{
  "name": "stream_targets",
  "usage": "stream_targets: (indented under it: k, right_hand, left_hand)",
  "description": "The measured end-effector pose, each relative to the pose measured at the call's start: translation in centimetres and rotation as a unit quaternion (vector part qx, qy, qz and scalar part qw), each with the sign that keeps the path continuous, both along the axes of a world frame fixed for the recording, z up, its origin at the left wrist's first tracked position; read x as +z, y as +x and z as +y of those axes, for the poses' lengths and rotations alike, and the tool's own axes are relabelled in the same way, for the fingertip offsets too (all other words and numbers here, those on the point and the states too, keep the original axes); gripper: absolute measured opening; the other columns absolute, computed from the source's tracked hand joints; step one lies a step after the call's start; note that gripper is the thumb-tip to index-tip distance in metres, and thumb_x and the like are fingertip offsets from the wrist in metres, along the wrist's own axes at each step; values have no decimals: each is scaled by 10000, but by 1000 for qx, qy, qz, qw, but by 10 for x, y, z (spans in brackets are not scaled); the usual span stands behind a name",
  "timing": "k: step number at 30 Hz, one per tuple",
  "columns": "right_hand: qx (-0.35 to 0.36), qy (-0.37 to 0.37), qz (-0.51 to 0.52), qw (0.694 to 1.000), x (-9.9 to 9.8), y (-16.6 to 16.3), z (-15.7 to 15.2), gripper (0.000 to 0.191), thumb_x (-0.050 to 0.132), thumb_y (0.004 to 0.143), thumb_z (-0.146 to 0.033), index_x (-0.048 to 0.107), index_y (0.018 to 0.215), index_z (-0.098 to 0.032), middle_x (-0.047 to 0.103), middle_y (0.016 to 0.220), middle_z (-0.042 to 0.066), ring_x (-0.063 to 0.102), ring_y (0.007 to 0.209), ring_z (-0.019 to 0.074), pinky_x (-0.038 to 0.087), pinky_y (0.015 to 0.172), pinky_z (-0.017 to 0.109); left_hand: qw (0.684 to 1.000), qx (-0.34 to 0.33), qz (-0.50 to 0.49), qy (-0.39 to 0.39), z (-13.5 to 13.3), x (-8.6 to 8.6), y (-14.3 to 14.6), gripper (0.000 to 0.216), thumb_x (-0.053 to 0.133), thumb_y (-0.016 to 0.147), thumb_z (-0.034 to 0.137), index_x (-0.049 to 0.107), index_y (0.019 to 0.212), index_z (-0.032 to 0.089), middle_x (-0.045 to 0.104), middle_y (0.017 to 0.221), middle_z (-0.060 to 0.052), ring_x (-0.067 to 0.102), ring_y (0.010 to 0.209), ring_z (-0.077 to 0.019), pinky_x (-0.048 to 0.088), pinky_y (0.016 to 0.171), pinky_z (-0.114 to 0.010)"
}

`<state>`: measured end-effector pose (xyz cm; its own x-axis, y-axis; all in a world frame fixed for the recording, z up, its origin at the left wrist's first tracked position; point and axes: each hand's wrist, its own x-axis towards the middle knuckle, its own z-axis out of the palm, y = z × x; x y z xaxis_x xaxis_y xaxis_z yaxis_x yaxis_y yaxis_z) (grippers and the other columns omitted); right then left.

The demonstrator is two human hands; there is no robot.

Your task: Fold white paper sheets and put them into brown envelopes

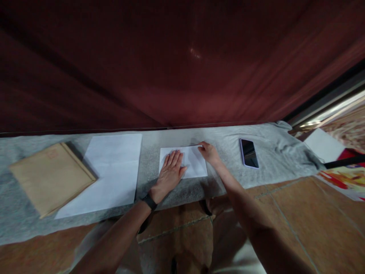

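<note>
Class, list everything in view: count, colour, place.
Small paper: 1, white, mid-cloth
Large paper: 1 visible, white, left
Brown envelopes: count unclear, brown, over large paper
Phone: 1, black screen, purplish edge, right
Cloth: 1, grey, beneath these
Backdrop: 1, dark red, behind
Floor tiles: several, orange-brown, below
White object: 1, white, far right
Printed item: 1, red and yellow, far right
Bar: 1, black, far right
Wristband: 1, black, left wrist
Legs: 2, pale clothing, bottom
Forearms: 2, bare, bottom
Left grip: 1, bare, flat on small paper
Right grip: 1, bare, at small paper's far right corner
</note>
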<state>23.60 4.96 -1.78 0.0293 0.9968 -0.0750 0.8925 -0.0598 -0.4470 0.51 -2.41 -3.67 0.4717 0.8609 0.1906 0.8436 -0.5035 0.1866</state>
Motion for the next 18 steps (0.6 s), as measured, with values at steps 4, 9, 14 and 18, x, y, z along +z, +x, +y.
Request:
stream_targets:
  k: [4, 9, 14, 18]
  right_hand:
    - [-31, 39, 10, 999, -9, -8, -3, 336, 525, 982, -200, 684, 1272, -256, 778, 1098, 39, 728, 965, 201, 537, 879, 279]
    - [-72, 71, 48, 994, -17, -15, -7, 384, 483, 1001, -217, 622, 1358, -224, 779, 1075, 60, 732, 965, 195, 534, 874, 267]
    - [-109, 82, 84, 987, -22, -18, -6, 373, 486, 999, -245, 631, 1340, -209, 777, 1056, 75, 730, 992, 203, 533, 896, 288]
    - [-117, 73, 121, 983, -21, -18, -3, 371, 491, 978, -225, 648, 1313, -209, 775, 1058, 67, 727, 1003, 193, 540, 897, 287]
  left_hand:
    - [1000, 17, 10, -5, -2, -3, 5, 630, 353, 1065, 446, 378, 1589, 96, 364, 1661, -168, 248, 1580, -310, 223, 1292, -531]
    - [999, 42, 16, 8, -4, -4, 9, 621, 339, 1067, 439, 396, 1579, 92, 374, 1656, -162, 269, 1573, -308, 208, 1294, -515]
    - [999, 47, 17, 17, -5, -3, 11, 616, 323, 1069, 444, 413, 1569, 97, 401, 1645, -151, 311, 1557, -303, 218, 1289, -494]
    - [998, 51, 13, 24, -5, -3, 11, 601, 331, 1066, 429, 428, 1560, 101, 414, 1638, -155, 328, 1549, -300, 233, 1281, -497]
